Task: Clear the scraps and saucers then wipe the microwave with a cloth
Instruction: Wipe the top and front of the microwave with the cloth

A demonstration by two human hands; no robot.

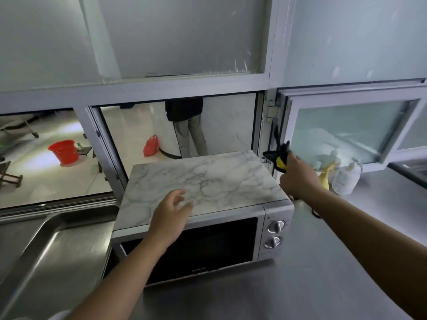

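Gripping a black-and-yellow cloth (280, 158), bunched in curled fingers — right hand (297, 176), raised beside the microwave's (203, 227) rear right corner. Cloth: likely soft, light, limp; best held wadded in the palm. Left hand (171, 218): fingers loose, grasping nothing, over the marbled top's (208, 179) front edge. No scraps or saucers visible.

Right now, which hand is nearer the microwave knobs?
Left. The left hand hovers over the microwave's front top edge, left of the knobs. The right hand is beyond the microwave's back right corner, gripping a black-and-yellow scrap.
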